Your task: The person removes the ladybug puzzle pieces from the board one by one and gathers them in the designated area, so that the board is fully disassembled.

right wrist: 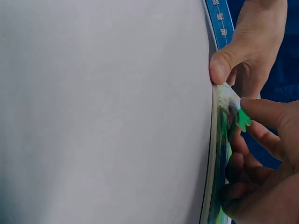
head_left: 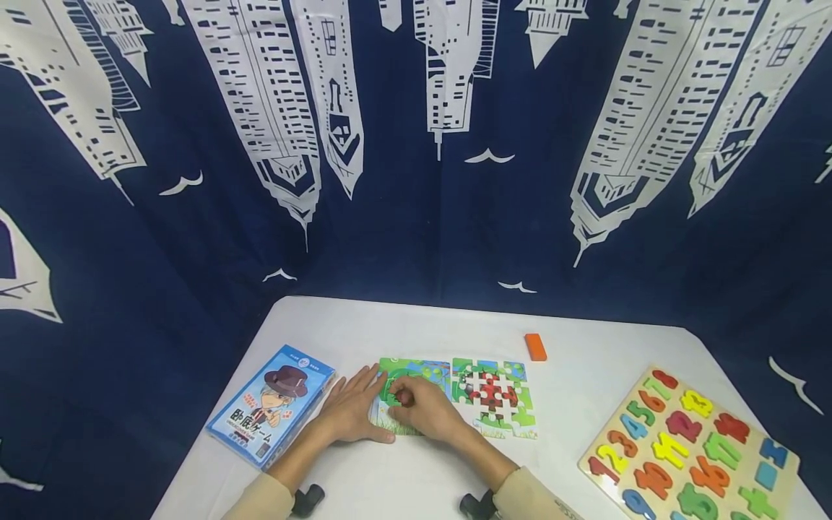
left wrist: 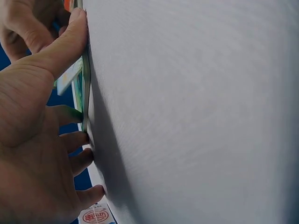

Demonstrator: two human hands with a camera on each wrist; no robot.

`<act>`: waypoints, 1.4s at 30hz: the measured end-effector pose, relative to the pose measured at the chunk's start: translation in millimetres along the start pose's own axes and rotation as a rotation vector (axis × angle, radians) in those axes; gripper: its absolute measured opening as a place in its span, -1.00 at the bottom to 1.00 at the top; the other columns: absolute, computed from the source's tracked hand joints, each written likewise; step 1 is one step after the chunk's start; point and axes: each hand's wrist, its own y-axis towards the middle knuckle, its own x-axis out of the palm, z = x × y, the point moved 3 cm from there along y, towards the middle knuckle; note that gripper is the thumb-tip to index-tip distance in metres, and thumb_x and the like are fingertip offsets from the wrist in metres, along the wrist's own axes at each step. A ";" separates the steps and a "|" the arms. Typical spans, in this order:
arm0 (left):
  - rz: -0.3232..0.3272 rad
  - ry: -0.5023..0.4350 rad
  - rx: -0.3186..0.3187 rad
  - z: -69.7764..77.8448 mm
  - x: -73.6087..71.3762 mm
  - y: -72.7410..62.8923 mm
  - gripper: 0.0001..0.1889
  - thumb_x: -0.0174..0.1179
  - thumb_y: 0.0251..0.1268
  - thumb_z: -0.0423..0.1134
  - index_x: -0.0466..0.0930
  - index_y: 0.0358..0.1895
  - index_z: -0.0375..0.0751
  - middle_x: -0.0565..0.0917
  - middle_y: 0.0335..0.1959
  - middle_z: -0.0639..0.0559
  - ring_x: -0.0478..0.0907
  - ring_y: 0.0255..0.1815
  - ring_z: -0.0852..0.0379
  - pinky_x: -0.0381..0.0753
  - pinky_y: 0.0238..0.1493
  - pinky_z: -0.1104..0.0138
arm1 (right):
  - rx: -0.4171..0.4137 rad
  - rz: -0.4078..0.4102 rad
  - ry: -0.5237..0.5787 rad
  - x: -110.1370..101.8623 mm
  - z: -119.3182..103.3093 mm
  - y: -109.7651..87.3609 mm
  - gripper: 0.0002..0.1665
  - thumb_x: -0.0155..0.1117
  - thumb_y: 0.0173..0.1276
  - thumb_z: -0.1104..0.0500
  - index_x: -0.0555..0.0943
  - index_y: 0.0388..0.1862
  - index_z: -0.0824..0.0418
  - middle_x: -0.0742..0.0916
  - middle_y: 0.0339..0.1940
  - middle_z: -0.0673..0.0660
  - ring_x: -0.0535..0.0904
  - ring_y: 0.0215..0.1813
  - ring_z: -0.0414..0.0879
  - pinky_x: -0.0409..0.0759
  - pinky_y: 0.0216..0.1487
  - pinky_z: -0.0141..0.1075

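Note:
A green picture puzzle board (head_left: 425,370) lies at the middle of the table. My left hand (head_left: 354,408) spreads over its left edge, fingers extended; the thumb (left wrist: 70,44) lies along the near edge in the left wrist view. Over the board, my right hand (head_left: 429,412) pinches a puzzle piece (right wrist: 244,120), green and whitish, between thumb and forefinger. The piece is tilted up from the board; whether it touches is unclear. Right beside the board is a set of joined jigsaw pieces (head_left: 497,393) with a red ladybird, with gaps in the picture. The hands cover much of the board.
To the left lies a blue game box (head_left: 273,404) with a cartoon figure in a hat. An orange block (head_left: 536,347) sits behind the jigsaw. A wooden number board (head_left: 689,448) occupies the right side. Dark cloth (head_left: 416,238) hangs behind the white table (head_left: 390,325).

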 end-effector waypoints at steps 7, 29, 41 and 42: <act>-0.015 -0.012 -0.003 0.8 -0.1 -0.6 0.23 0.49 -0.14 0.36 0.15 0.58 -0.22 0.03 0.64 -0.20 -0.09 0.65 -0.22 -0.14 0.52 -0.29 | 0.030 -0.038 0.214 -1.7 -1.4 -3.1 -0.83 0.35 0.38 0.20 0.62 -0.09 0.19 0.70 -0.40 -0.08 0.65 -0.34 -0.22 0.60 -0.26 -0.38; 0.013 -0.009 0.021 -1.5 -0.1 1.1 0.24 0.51 -0.18 0.34 0.17 0.56 -0.26 0.06 0.62 -0.24 -0.06 0.63 -0.27 -0.09 0.49 -0.33 | 0.176 0.021 0.047 -74.4 42.8 -41.4 -0.85 0.39 0.33 0.21 0.66 -0.15 0.19 0.74 -0.47 -0.03 0.62 -0.37 -0.13 0.55 -0.24 -0.26; 0.007 -0.013 0.019 -0.6 0.9 1.9 0.24 0.48 -0.16 0.36 0.15 0.57 -0.26 0.03 0.63 -0.23 -0.08 0.63 -0.26 -0.09 0.49 -0.32 | 0.212 0.017 -0.035 -85.4 57.3 -48.6 -0.90 0.41 0.29 0.24 0.65 -0.24 0.12 0.68 -0.50 -0.07 0.56 -0.43 -0.16 0.53 -0.33 -0.29; 0.006 -0.014 0.020 -0.3 0.8 1.7 0.24 0.48 -0.16 0.36 0.15 0.57 -0.27 0.03 0.63 -0.24 -0.08 0.63 -0.26 -0.09 0.49 -0.32 | 0.213 0.017 -0.039 -86.2 57.6 -48.9 -0.89 0.41 0.29 0.24 0.65 -0.24 0.12 0.68 -0.51 -0.07 0.56 -0.43 -0.16 0.53 -0.34 -0.29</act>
